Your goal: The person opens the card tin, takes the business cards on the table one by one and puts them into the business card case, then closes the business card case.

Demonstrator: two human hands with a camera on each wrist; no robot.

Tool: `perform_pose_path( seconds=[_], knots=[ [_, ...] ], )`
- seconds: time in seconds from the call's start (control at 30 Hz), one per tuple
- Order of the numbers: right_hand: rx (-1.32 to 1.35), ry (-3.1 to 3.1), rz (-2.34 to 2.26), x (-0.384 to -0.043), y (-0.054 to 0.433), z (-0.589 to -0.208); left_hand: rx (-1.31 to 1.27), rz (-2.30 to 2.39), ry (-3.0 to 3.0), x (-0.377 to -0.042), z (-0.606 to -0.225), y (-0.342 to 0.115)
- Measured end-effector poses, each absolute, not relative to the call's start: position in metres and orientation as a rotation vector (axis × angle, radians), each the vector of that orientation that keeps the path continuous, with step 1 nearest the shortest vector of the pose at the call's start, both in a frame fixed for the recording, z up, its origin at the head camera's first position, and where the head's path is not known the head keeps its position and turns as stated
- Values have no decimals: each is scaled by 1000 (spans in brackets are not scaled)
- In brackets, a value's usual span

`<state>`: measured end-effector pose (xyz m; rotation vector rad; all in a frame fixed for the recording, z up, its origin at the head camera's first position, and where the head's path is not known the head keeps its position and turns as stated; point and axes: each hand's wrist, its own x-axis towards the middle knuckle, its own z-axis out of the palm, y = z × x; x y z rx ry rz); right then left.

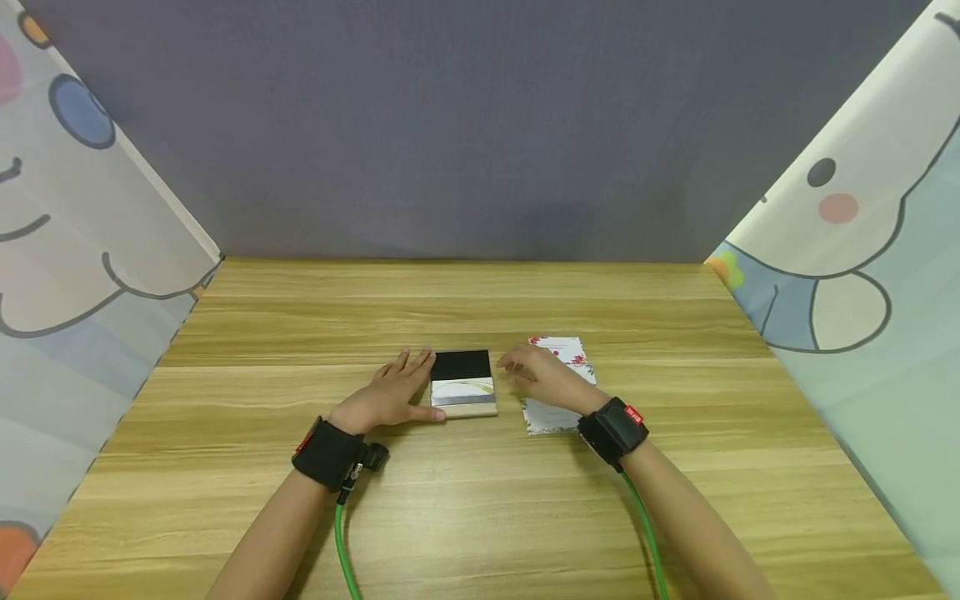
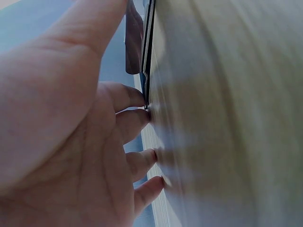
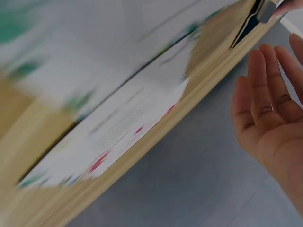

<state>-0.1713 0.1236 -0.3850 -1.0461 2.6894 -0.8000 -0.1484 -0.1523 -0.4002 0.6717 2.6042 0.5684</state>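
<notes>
Near the middle of the table lies a flat, square, case-like thing point(image 1: 461, 365), black on its far half with white, grey and beige bands on its near half. My left hand point(image 1: 392, 398) rests along its left side, fingers spread, the thumb at its near left corner. In the left wrist view the fingertips point(image 2: 151, 155) meet the tabletop beside the thing's dark edge. My right hand point(image 1: 549, 377) hovers over a white card point(image 1: 553, 419) with a red and green floral border, holding nothing. The right wrist view shows its fingers point(image 3: 258, 90) loosely extended.
The wooden table point(image 1: 450, 517) runs back to a grey panel point(image 1: 465, 125). Printed cartoon panels point(image 1: 862, 208) flank it on both sides. Each wrist wears a black band point(image 1: 327, 454) with a green cable point(image 1: 342, 550) trailing toward the near edge.
</notes>
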Motion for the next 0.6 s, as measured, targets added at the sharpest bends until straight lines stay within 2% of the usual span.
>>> perform_pose_path(
  seconds=[0.6],
  knots=[
    [-791,2803,-658,-154,182,-391,670,571,2595,-147,-398,-152]
  ],
)
